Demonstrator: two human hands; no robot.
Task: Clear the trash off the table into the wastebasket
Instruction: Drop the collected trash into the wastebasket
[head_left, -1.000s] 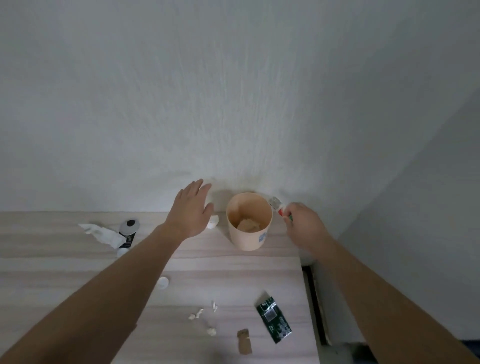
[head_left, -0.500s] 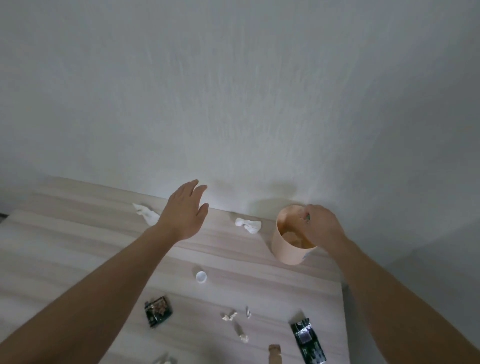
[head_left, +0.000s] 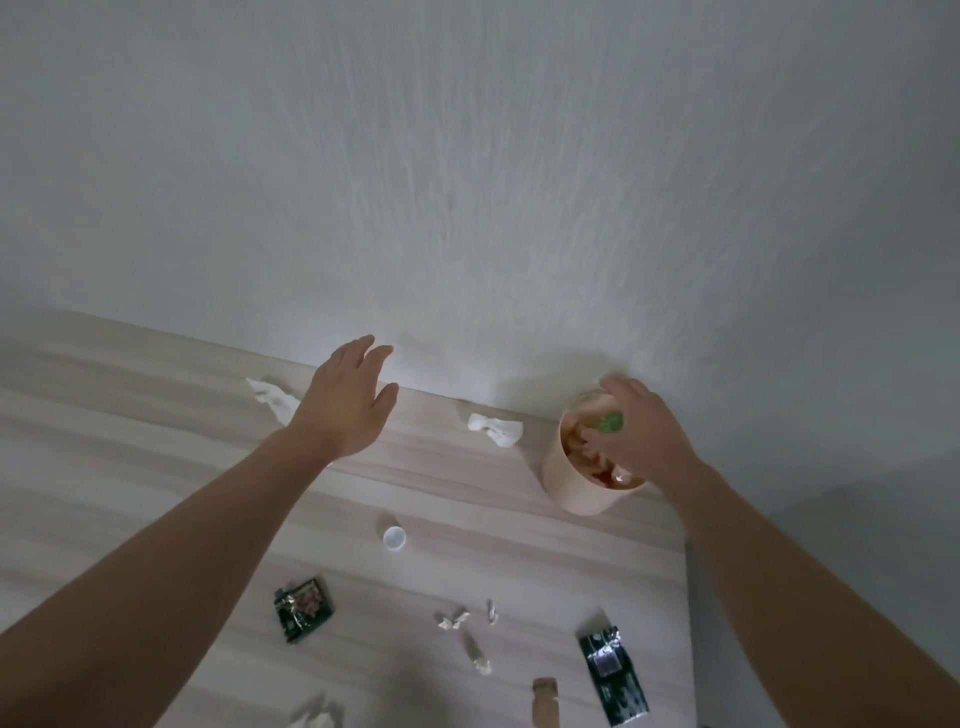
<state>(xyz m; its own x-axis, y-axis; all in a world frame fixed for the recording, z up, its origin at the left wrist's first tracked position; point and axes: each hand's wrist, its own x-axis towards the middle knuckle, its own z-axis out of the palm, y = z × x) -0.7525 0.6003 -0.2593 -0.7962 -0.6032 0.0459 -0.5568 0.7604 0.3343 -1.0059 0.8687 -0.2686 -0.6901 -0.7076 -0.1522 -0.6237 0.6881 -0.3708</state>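
Right hand (head_left: 641, 431) over the wastebasket (head_left: 576, 483), fingers curled around green trash (head_left: 609, 422). Left hand (head_left: 347, 402) spread wide above the tabletop (head_left: 156, 447), near a crumpled tissue (head_left: 272, 397).

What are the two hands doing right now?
Left hand: open, empty, above the table.
Right hand: over the wastebasket, fingers around green trash.

Plain room: wooden table (head_left: 130, 467), bare wall (head_left: 467, 182).
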